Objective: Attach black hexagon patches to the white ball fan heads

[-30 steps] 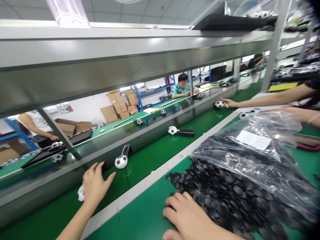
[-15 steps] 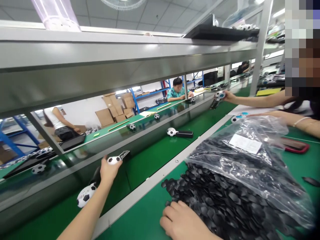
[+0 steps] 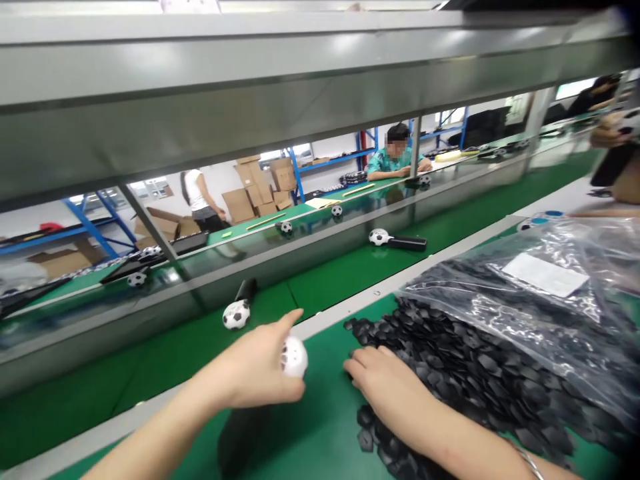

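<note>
My left hand (image 3: pixel 255 373) is closed round a football-headed toy (image 3: pixel 293 357), white ball end forward, its black handle hanging below my wrist. It hovers over the green table near the conveyor's metal edge. My right hand (image 3: pixel 385 383) lies fingers-down on the near edge of a heap of small black pieces (image 3: pixel 450 360), fingertips curled among them; whether it holds any is hidden. Another football toy (image 3: pixel 237 310) with a black handle lies on the green belt just beyond my left hand.
A clear plastic bag (image 3: pixel 550 293) of black pieces covers the right of the table. A further football toy (image 3: pixel 395 240) rides the belt (image 3: pixel 350 273). A metal shelf (image 3: pixel 250 100) hangs overhead. A co-worker's hand (image 3: pixel 607 130) is at far right; other people work beyond.
My left hand lifted a football toy off the belt and brought it back over the table towards my right hand. My view has tilted down and shifted. The right hand stayed on the heap.
</note>
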`<control>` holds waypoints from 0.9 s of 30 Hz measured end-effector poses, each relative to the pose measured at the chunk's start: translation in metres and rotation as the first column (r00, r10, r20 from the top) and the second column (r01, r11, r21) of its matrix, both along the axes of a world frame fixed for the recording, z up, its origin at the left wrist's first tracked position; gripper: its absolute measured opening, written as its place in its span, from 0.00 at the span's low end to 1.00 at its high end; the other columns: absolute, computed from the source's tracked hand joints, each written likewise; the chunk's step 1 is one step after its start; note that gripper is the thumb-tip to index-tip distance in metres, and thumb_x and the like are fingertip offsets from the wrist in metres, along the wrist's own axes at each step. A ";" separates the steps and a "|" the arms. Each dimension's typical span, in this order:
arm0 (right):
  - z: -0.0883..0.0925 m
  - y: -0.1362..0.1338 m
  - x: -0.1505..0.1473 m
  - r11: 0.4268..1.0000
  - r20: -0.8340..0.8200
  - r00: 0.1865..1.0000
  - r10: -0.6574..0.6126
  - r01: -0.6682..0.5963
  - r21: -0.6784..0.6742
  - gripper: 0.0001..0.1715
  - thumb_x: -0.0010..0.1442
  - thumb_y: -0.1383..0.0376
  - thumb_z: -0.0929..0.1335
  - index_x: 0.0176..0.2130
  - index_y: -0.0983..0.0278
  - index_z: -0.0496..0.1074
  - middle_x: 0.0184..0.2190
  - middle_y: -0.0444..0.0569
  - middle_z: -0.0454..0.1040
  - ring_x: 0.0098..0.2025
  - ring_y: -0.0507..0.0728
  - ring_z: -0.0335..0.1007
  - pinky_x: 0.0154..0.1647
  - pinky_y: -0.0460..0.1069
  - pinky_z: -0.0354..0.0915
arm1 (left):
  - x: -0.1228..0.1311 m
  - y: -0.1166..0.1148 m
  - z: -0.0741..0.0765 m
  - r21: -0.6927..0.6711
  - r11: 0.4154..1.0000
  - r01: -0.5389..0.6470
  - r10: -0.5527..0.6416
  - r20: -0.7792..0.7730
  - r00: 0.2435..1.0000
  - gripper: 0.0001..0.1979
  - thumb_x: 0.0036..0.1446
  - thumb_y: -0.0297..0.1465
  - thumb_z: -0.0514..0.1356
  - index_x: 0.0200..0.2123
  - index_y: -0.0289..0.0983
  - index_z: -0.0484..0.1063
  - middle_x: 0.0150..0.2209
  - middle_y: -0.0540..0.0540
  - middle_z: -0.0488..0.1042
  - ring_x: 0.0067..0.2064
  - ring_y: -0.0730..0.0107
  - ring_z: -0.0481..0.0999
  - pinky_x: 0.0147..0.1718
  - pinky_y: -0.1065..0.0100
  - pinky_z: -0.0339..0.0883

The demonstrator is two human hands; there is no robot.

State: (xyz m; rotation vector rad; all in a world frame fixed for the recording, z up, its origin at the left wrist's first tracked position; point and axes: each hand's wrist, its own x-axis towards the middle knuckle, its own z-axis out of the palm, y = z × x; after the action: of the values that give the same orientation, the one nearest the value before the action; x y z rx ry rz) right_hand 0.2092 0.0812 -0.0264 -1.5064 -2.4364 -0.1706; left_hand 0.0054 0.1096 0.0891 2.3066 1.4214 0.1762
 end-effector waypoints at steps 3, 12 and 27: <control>0.002 0.000 0.003 0.999 0.018 0.999 0.035 -0.035 -0.013 0.10 0.54 0.78 0.63 0.30 0.65 0.70 0.29 0.48 0.71 0.33 0.57 0.68 0.34 0.51 0.56 | 0.018 -0.001 -0.033 0.058 0.998 -0.026 0.023 0.059 0.998 0.46 0.35 0.32 0.62 0.61 0.40 0.50 0.29 0.48 0.73 0.26 0.63 0.74 0.18 0.73 0.61; 0.012 0.000 0.008 0.992 0.024 0.996 0.083 -0.080 -0.095 0.08 0.58 0.73 0.63 0.30 0.66 0.70 0.29 0.50 0.72 0.33 0.59 0.69 0.34 0.52 0.60 | 0.005 -0.012 -0.071 0.002 0.998 0.062 -0.062 -0.036 0.997 0.56 0.35 0.46 0.66 0.63 0.39 0.40 0.60 0.38 0.55 0.58 0.48 0.58 0.53 0.54 0.57; 0.011 -0.001 0.014 0.992 -0.009 0.995 0.097 -0.098 -0.083 0.13 0.56 0.77 0.64 0.39 0.65 0.72 0.34 0.50 0.73 0.38 0.60 0.69 0.38 0.55 0.63 | 0.007 -0.039 -0.086 0.097 0.995 0.013 -0.007 -0.067 0.998 0.41 0.48 0.43 0.59 0.61 0.37 0.45 0.57 0.39 0.60 0.55 0.52 0.63 0.52 0.55 0.61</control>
State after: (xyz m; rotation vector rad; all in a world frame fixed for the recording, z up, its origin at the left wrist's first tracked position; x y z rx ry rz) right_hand 0.2227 0.0801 -0.0154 -1.4148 -2.5352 -0.0462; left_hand 0.0124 0.0707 0.0030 2.4190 1.4637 0.1704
